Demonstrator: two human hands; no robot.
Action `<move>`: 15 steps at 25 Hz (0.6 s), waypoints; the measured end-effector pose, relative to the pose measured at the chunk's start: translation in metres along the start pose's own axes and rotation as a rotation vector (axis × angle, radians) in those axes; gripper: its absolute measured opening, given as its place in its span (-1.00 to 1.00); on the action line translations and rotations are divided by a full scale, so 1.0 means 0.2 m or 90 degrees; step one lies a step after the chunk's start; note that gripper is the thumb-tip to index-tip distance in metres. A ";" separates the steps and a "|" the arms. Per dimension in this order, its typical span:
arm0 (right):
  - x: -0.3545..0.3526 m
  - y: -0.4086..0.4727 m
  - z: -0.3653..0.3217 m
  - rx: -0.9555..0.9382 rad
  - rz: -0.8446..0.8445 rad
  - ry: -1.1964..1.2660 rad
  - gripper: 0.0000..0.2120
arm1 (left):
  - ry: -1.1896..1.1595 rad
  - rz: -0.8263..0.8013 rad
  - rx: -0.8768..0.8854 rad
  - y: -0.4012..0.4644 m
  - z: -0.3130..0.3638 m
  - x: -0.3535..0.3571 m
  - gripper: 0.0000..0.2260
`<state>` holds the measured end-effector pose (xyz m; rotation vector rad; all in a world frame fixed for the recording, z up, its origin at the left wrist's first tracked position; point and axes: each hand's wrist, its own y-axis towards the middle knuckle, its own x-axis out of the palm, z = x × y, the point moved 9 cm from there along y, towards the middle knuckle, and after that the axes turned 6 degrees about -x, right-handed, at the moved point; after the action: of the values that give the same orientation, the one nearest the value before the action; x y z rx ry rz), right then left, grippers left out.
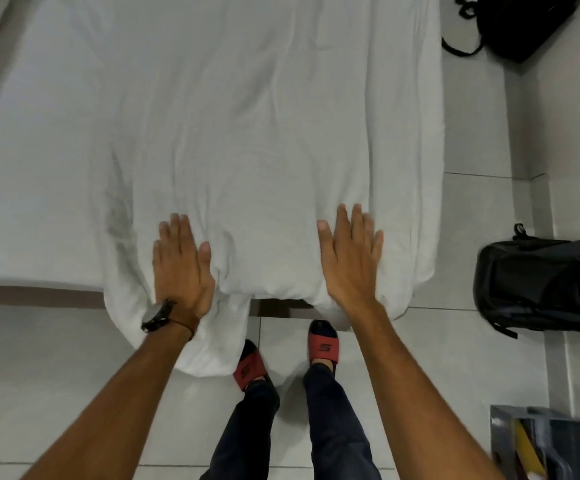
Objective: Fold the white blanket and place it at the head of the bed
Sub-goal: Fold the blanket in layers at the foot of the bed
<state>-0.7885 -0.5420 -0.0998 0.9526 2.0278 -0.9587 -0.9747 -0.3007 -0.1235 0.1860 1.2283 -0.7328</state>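
- A black backpack (541,285) lies on the tiled floor (56,375) at the right edge of the frame, well apart from the bed (32,150).
- A second black bag (513,22) sits in the upper right corner, its straps trailing on the floor.
- A grey box (538,445) with something yellow in it stands at the lower right, partly cut off.
- The person's feet in red slides (323,346) stand at the bottom centre, just at the bed's near edge.
- The white blanket (264,133) lies in a long wrinkled strip down the middle and right of the bed, its near end hanging over the edge toward the floor.
- The left hand (181,268), a watch (156,317) on its wrist, lies flat on the blanket's near end, fingers straight and together, gripping nothing.
- The right hand (350,261) lies flat the same way, palm down beside the blanket's right edge, fingers extended, holding nothing.
- Both arms reach straight up from the bottom of the frame, apart from each other.
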 end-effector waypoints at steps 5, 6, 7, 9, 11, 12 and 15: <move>-0.06 -0.38 -0.10 -0.079 0.237 0.132 -0.49 | -0.064 0.032 0.133 -0.20 0.12 0.05 -0.33; -0.04 -0.51 -0.10 -0.092 0.326 0.133 -0.67 | -0.045 0.066 0.152 -0.25 0.12 0.05 -0.37; 0.01 -0.64 -0.12 -0.116 0.366 0.132 -0.84 | -0.029 0.110 0.167 -0.30 0.13 0.03 -0.44; 0.21 -0.76 -0.19 -0.164 0.275 0.146 -0.91 | -0.032 0.165 0.192 -0.37 0.16 0.02 -0.67; 0.40 -0.72 -0.16 -0.046 0.134 0.292 -0.90 | -0.072 0.084 0.218 -0.39 0.22 0.07 -0.81; 0.46 -0.66 -0.09 0.097 0.103 0.410 -0.89 | -0.090 0.024 0.212 -0.40 0.23 0.10 -0.82; 0.61 -0.54 0.04 0.431 0.126 0.692 -0.83 | -0.274 -0.075 0.028 -0.44 0.20 0.19 -0.76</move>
<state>-0.9356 -0.5598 -0.1680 2.3906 2.3452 -1.1713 -0.9912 -0.4035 -0.1228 -0.0102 0.8178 -0.8513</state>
